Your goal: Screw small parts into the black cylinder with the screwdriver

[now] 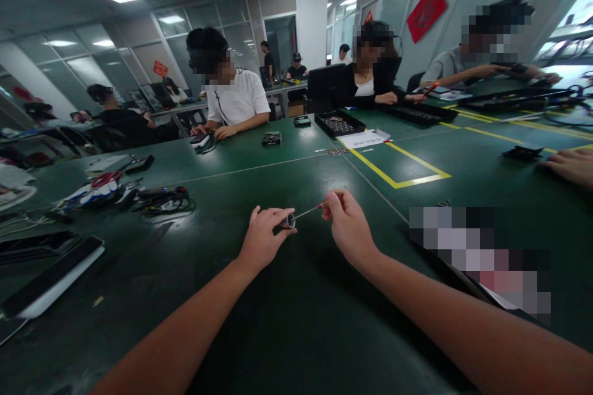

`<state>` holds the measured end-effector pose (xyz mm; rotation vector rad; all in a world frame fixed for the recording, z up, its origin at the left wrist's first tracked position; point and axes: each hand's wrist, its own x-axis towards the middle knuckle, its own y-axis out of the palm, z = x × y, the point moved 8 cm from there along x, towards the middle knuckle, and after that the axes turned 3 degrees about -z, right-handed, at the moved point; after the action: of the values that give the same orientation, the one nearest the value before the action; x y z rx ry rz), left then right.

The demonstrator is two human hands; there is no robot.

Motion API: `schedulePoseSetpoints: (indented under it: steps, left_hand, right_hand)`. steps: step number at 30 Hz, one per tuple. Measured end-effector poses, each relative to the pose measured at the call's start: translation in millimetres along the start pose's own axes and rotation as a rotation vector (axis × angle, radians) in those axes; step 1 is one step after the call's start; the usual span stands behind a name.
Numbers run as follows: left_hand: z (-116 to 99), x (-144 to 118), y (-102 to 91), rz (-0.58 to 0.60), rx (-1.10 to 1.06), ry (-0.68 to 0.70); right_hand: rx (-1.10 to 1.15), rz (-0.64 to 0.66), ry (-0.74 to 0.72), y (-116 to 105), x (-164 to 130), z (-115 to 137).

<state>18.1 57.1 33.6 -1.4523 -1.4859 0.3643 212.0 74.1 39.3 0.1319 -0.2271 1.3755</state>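
My left hand [263, 238] grips a small dark cylindrical part [288, 221] with a silvery open end, just above the green table [296, 321]. My right hand [346, 222] pinches a thin screwdriver [311, 210] with a red-orange handle, its metal shaft pointing left into the end of the cylinder. Both hands hover close together near the middle of the table, forearms reaching in from the bottom of the view.
A tangle of black cables [162, 200] and a red-and-white item [95, 190] lie to the left. Flat black devices [50, 278] sit at the left edge. A black tray [340, 123] and papers [364, 139] lie ahead. Yellow tape lines [398, 182] mark the table. Several people sit around it; another person's hand [572, 166] rests at right.
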Motion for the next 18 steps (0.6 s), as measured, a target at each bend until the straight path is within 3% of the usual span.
schedulePoseSetpoints:
  steps: [4, 10, 18]
  left_hand:
    - [1, 0, -1.5, -0.017, -0.006, -0.012]
    - [4, 1, -3.6, -0.035, -0.007, -0.016]
    - [5, 1, -2.7, -0.025, 0.027, -0.036]
  right_hand:
    - [-0.068, 0.079, -0.103, 5, -4, 11]
    - [-0.120, 0.184, -0.139, 12, -8, 13]
    - [-0.193, 0.044, -0.162, 1, -9, 17]
